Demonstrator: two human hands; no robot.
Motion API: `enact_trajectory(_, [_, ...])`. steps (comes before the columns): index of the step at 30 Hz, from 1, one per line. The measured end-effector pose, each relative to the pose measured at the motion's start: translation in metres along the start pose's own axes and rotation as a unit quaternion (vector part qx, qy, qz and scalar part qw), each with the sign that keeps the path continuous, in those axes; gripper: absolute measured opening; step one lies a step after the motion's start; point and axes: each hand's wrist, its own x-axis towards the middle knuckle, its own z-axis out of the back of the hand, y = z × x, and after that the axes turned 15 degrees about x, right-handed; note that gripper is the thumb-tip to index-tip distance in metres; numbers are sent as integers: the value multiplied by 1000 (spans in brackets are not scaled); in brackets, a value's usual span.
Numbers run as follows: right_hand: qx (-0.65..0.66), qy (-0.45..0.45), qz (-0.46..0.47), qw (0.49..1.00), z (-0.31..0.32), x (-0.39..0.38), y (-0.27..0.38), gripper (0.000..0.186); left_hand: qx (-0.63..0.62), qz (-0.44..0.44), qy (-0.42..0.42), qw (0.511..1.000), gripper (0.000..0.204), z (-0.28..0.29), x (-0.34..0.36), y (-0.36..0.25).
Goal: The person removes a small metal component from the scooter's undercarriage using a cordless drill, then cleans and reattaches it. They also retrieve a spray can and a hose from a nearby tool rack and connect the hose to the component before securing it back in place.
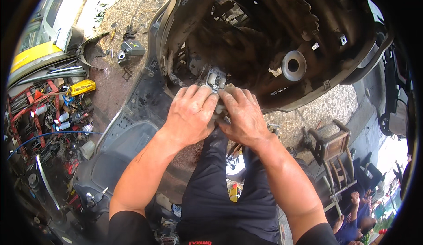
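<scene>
A small grey cast-metal part [216,80] with hollows in its upper face, possibly a carburetor body, is held up in front of me. My left hand [190,115] grips it from the left, fingers bent and pressed against its near end. From the other side, the closed fingers of my right hand [243,117] hold the same piece. The fingertips meet close together, and the underside of the part is mostly hidden by them. Just beyond it lies the dark hollow inside of a large vehicle body shell [246,46].
A round metal ring [294,66] sits in the shell. Left are a dark plastic panel [128,143], a heap of tools and parts [48,117] and a yellow container [83,87]. A black box [133,47] lies on the ground. Right stands a wooden chair [331,144]; people [363,220] are beyond.
</scene>
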Motion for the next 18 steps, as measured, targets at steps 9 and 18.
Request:
enact_trajectory(9, [34, -38, -30, 998, -17, 22, -33, 59, -78, -31, -21, 996, 63, -30, 22, 39])
enact_trajectory(18, [112, -68, -127, 983, -27, 44, -69, 57, -271, 248, 34, 929, 58, -60, 9, 56])
